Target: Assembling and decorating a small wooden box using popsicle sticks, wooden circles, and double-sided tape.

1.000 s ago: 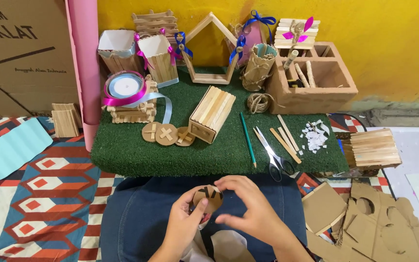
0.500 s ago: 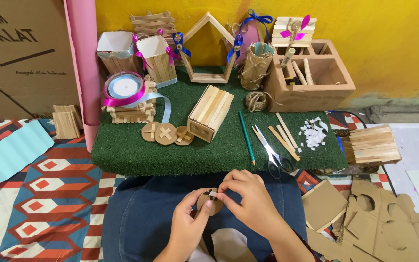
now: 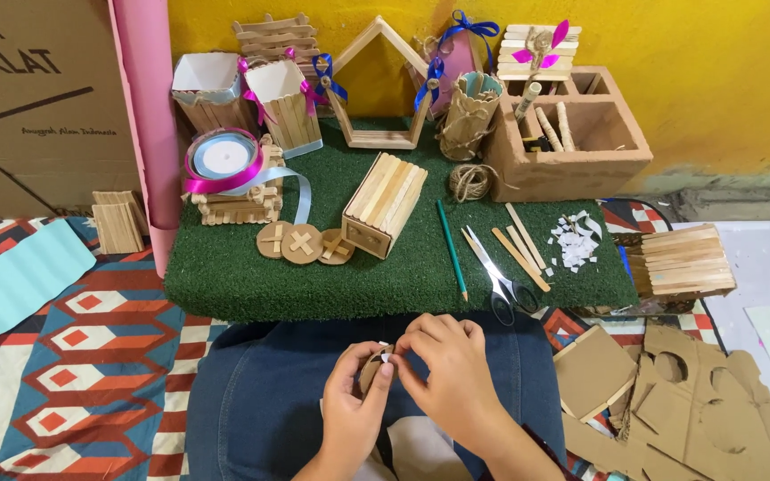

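Over my lap, my left hand (image 3: 354, 405) holds a small round cardboard disc (image 3: 371, 370) by its edge. My right hand (image 3: 443, 370) covers most of the disc from the right, its fingertips pinching a tiny white scrap against it. Both hands hover above my blue jeans (image 3: 260, 401), just in front of the green turf mat (image 3: 251, 267). Three similar cardboard discs (image 3: 303, 243) with crossed sticks lie on the mat.
On the mat: a stick box (image 3: 385, 203), green pencil (image 3: 451, 248), scissors (image 3: 495, 272), loose sticks (image 3: 520, 251), white paper bits (image 3: 574, 239), ribbon spool (image 3: 223, 160), a stick house frame (image 3: 376, 85), cups, a brick-shaped holder (image 3: 572, 134). Cut cardboard pieces (image 3: 670, 401) lie at right.
The disc was held open-faced between both hands; they have since drawn together and sunk a little, and my right hand now covers most of the disc.
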